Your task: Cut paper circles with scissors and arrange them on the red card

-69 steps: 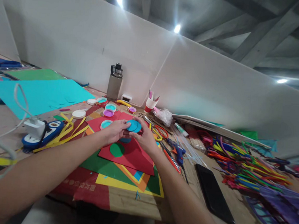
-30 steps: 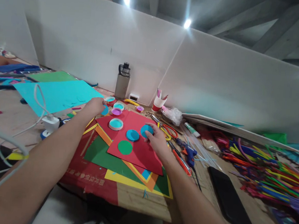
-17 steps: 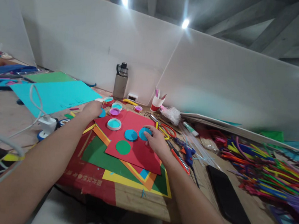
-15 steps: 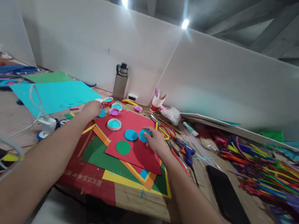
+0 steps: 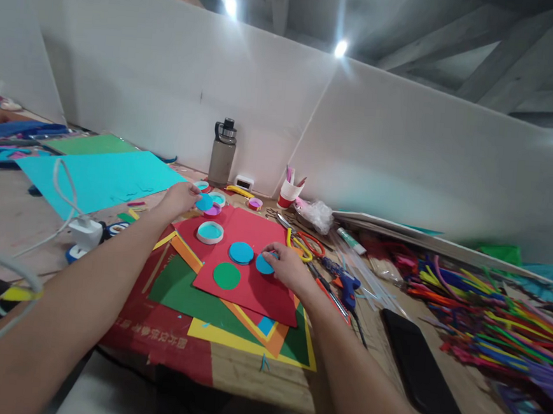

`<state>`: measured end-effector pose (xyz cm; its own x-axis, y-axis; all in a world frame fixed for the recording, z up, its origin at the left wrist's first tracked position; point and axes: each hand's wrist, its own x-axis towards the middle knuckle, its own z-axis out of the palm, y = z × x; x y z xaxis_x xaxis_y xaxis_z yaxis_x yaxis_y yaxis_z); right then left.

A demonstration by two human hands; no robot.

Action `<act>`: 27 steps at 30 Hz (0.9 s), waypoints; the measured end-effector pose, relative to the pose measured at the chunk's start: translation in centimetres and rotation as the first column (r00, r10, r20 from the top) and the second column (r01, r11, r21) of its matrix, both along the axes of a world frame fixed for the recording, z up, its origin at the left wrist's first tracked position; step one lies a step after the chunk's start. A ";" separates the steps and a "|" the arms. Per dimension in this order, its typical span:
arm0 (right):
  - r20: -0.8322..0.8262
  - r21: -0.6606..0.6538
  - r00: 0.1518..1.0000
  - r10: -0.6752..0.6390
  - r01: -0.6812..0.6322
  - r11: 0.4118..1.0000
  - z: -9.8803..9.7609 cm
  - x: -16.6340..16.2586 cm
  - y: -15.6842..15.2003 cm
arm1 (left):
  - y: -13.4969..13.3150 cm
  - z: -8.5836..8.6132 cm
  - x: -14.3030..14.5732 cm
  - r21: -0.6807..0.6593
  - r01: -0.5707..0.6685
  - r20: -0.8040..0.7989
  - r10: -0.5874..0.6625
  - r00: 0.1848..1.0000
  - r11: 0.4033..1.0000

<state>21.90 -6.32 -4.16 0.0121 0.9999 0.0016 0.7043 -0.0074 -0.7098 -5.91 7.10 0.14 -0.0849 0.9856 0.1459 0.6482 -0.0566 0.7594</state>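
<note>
My left hand (image 5: 181, 199) pinches a blue paper circle (image 5: 205, 202) above several small round lids at the back of the red paper (image 5: 260, 225). Near that circle are a white-rimmed lid with a light-blue inside (image 5: 218, 198) and a purple one (image 5: 213, 211), partly covered. On the right of the red paper, my right hand (image 5: 289, 269) has its thumb and fingers closed at the edge of another blue circle (image 5: 265, 264). Between the hands lie a stack of blue circles (image 5: 241, 253), a green circle (image 5: 226, 276) and a larger white-rimmed lid (image 5: 210, 232).
Scissors (image 5: 307, 242), a blue glue gun (image 5: 347, 286) and a black phone (image 5: 421, 371) lie to the right. A bottle (image 5: 223, 155) and a paper cup (image 5: 290, 192) stand near the white wall. Coloured pipe cleaners (image 5: 498, 314) pile up far right; a white cable (image 5: 67, 184) loops left.
My left hand has moved right with its blue circle, which now overlaps the lids. My right hand and its circle have shifted slightly toward me.
</note>
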 end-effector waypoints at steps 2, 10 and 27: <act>0.003 -0.009 1.000 0.008 -0.008 1.000 0.0 0.0 0.0 | -0.6 -0.1 0.6 -0.034 0.024 0.067 -0.022 0.998 0.999; 0.003 -0.049 1.000 0.011 -0.011 0.999 0.4 -0.2 -0.2 | -0.7 -0.9 2.1 -0.069 0.024 0.149 -0.013 0.989 0.997; 0.076 -0.026 0.997 0.034 -0.032 0.999 0.7 -0.3 -0.4 | 2.0 -3.3 1.4 0.021 0.084 -0.217 -0.078 0.973 0.996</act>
<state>21.56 -6.71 -3.50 -0.0198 0.9995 -0.0239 0.7564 -0.0006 -0.6541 -4.51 9.09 -3.14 0.0315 0.9829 0.1815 0.7889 -0.1360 0.5993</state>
